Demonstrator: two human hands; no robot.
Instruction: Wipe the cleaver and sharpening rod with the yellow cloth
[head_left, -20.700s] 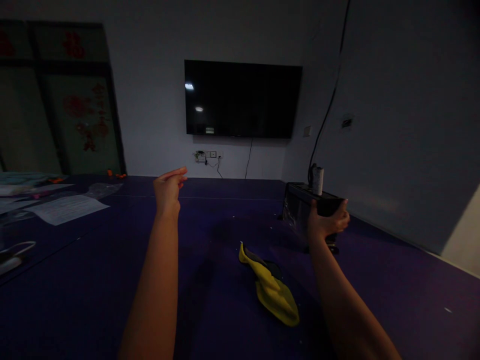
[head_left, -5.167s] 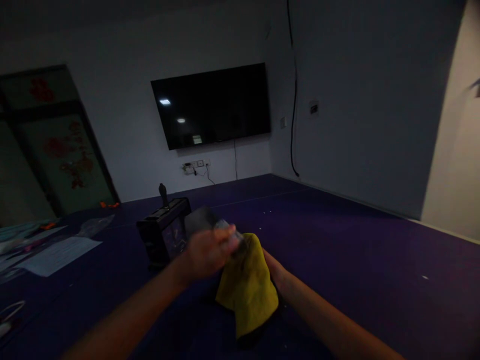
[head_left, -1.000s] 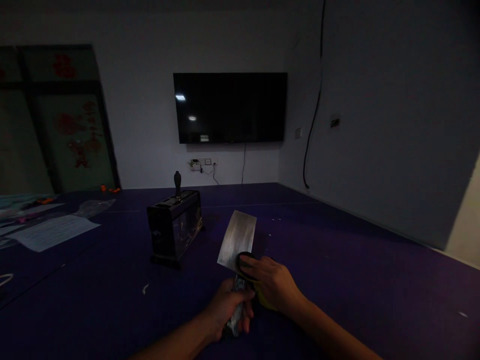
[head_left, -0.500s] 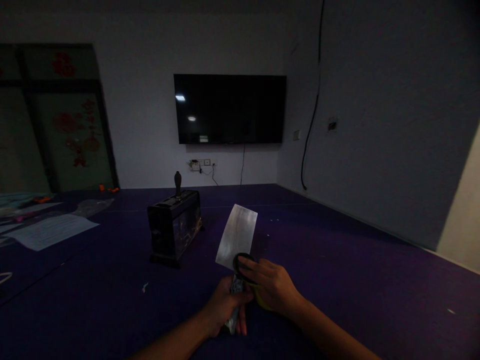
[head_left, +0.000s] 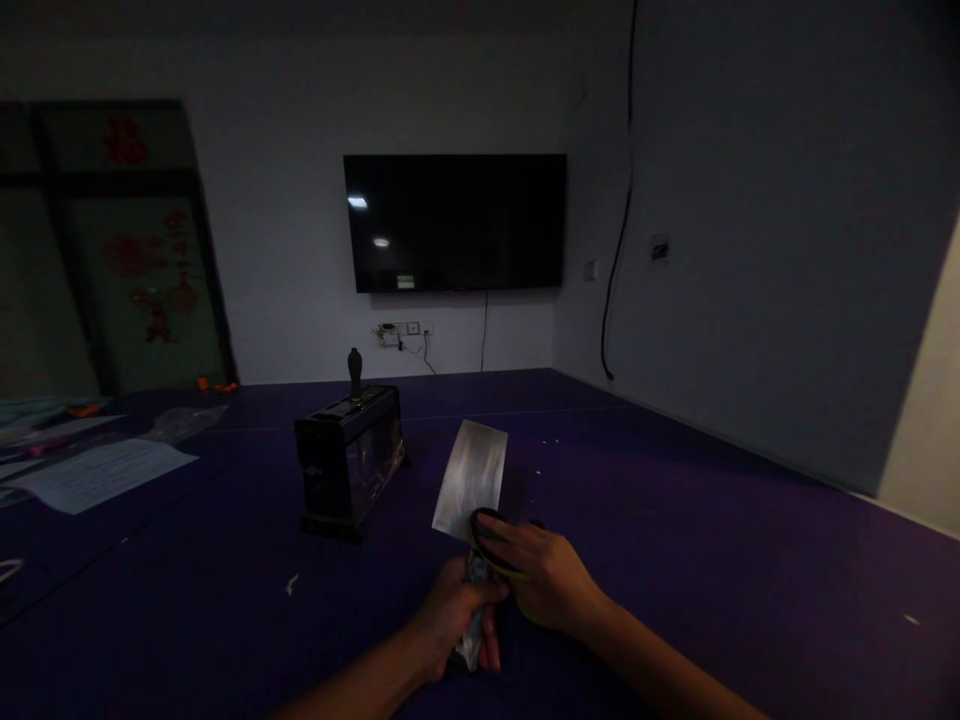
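A cleaver with a broad steel blade (head_left: 471, 478) points up and away from me over the purple surface (head_left: 675, 540). My left hand (head_left: 454, 620) is wrapped round its handle, low in the view. My right hand (head_left: 544, 580) is closed on a yellow cloth (head_left: 491, 545) with a dark edge, pressed against the base of the blade. Most of the cloth is hidden under the fingers.
A black knife block (head_left: 346, 458) with a dark handle sticking out of its top stands to the left of the blade. Papers (head_left: 97, 470) and small items lie at the far left. A wall television (head_left: 454, 222) and a hanging cable (head_left: 619, 230) are behind.
The blade has shifted slightly and the view has drifted a little; both hands keep their grip, the cloth staying at the blade's base.
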